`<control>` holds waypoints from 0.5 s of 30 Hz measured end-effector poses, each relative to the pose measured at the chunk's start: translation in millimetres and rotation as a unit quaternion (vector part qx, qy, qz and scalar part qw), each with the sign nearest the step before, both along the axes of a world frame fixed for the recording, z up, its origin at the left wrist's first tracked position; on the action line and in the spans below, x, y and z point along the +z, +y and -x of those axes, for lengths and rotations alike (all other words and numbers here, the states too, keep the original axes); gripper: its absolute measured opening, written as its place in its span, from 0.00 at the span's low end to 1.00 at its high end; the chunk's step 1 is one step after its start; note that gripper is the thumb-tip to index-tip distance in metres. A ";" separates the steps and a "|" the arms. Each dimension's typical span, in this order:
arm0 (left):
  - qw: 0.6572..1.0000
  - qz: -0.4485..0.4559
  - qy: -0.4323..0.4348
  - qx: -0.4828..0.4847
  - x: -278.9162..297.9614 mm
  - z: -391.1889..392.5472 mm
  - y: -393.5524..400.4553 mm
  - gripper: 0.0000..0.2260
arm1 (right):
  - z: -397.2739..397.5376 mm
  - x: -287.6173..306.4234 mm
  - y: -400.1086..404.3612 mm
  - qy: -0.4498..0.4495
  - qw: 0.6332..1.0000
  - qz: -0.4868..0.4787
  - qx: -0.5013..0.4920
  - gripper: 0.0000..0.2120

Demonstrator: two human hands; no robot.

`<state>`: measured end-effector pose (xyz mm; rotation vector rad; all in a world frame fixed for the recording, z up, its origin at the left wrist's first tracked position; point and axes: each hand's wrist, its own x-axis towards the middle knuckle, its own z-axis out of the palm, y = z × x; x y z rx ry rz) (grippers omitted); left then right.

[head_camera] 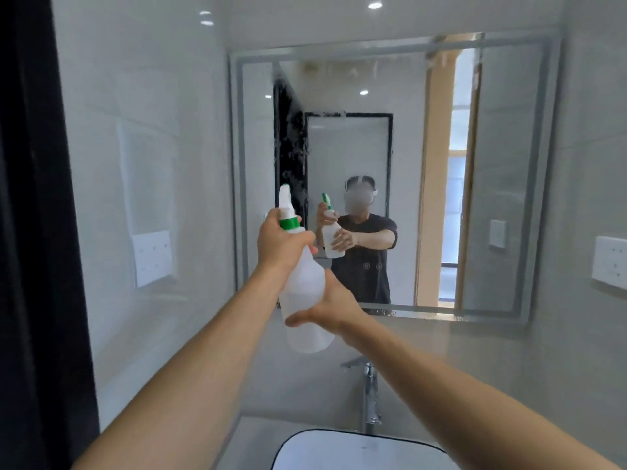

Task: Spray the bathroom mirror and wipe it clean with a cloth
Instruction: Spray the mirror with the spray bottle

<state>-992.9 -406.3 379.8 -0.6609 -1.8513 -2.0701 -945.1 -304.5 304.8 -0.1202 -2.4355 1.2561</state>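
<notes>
A white spray bottle (303, 283) with a green collar and white nozzle is held up in front of the wall mirror (509, 164), nozzle pointing at the glass. My left hand (280, 242) grips the bottle's neck at the trigger. My right hand (330, 308) cups the lower body of the bottle from the right. Spray droplets and streaks cling to the mirror's upper left part. No cloth is in view.
Below the mirror stands a chrome tap (369, 395) over a white basin (339, 452) with a dark rim. A wall socket (610, 262) sits to the right of the mirror. Glossy tiled walls close in on the left, with a dark edge at far left.
</notes>
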 end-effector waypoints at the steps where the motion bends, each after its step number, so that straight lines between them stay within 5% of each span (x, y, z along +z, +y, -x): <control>1: 1.000 -0.006 -0.006 0.004 -2.7 1.5 -6.5 0.16 | 2.5 -3.1 -5.9 -0.005 1.000 0.003 0.005 0.41; 15: 0.997 0.008 -0.064 0.043 -61.4 17.1 -56.8 0.18 | 21.1 -60.3 -53.7 -0.057 0.997 0.011 0.046 0.46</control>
